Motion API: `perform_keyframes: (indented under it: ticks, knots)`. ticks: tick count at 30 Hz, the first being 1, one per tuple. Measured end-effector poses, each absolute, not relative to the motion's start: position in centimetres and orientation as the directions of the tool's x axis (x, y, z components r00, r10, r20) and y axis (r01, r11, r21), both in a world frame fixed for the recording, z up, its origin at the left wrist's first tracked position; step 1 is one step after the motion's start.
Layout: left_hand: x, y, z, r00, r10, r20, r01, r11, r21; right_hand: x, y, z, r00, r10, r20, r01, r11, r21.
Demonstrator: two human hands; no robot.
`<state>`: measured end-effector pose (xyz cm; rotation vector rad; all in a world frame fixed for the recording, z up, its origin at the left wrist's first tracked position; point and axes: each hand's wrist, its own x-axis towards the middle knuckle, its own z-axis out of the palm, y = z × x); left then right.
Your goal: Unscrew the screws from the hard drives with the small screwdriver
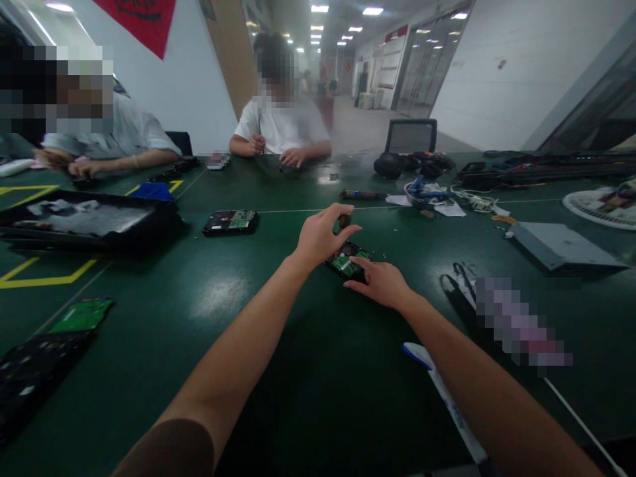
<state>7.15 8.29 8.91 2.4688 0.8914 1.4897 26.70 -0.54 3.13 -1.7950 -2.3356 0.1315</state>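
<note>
An opened hard drive (pixel 342 266) with a green circuit board lies on the table in front of me. My left hand (pixel 322 235) is just above its far left side, with fingers curled and the thumb stretched to the right. A small brownish piece (pixel 344 222) shows between that thumb and the fingers; its kind is too small to tell. On the drive's near right side, my right hand (pixel 380 281) grips the drive, with its index finger on the board and its thumb at the near edge. Both hands partly cover the drive.
Another hard drive (pixel 230 222) lies ahead to the left, beside a black tray (pixel 89 218). At far left is a green circuit board (pixel 82 315). A grey metal case (pixel 564 245) and cables (pixel 427 190) lie to the right. Two people sit across the table (pixel 209 397).
</note>
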Motion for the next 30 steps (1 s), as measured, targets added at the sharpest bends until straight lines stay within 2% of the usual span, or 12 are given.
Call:
perform_keyframes:
  ticks: [6,9,12,17,21,23,26,30]
  knots:
    - [7.5,8.5,8.9,0.319,0.641,0.698,0.251,-0.768,0.589,26.1,-0.6,2.9,-0.251,0.962,0.106,0.963,0.260,-0.075]
    - [7.7,8.6,8.8,0.323,0.664,0.674,0.164,-0.741,0.652,25.8,-0.4,3.0,-0.236,0.968,0.090,0.969,0.241,-0.048]
    - [7.6,8.8,8.8,0.324,0.652,0.685,0.172,-0.753,0.635,25.5,-0.2,3.0,-0.206,0.975,0.081,0.977,0.210,-0.041]
    - [6.9,9.1,9.1,0.293,0.560,0.775,0.360,-0.815,0.454,25.3,-0.3,3.0,-0.173,0.981,0.084,0.983,0.177,-0.046]
    - [6.6,9.3,9.1,0.337,0.535,0.774,0.396,-0.827,0.399,25.3,-0.4,3.1,-0.161,0.983,0.089,0.985,0.165,-0.046]
    - [6.6,9.4,8.9,0.348,0.554,0.756,0.403,-0.817,0.413,25.3,-0.4,3.0,-0.160,0.983,0.095,0.985,0.165,-0.047]
    - [6.7,9.4,8.5,0.286,0.626,0.726,0.412,-0.764,0.496,25.4,-0.3,2.8,-0.159,0.982,0.102,0.985,0.164,-0.053]
    - [7.2,9.4,7.9,0.204,0.674,0.710,0.303,-0.733,0.609,25.5,-0.2,2.6,-0.152,0.982,0.112,0.985,0.161,-0.069]
